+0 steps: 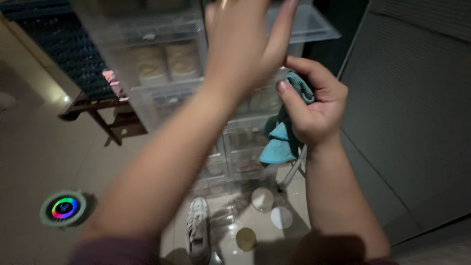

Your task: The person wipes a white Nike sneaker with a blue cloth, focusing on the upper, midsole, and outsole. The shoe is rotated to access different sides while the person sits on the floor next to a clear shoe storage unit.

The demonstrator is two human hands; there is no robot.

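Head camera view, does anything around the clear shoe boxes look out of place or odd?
One thing: a single white sneaker lies alone on the floor below the stack of clear shoe boxes, with no partner in sight. The right hand grips a teal cloth; the left hand reaches up to the boxes.

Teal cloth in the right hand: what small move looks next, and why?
Probably press the teal cloth against the clear stacked boxes. The right hand holds it bunched just in front of them, while the left hand is raised against the top box.

Sneaker (198,228) before stacked boxes (162,64)
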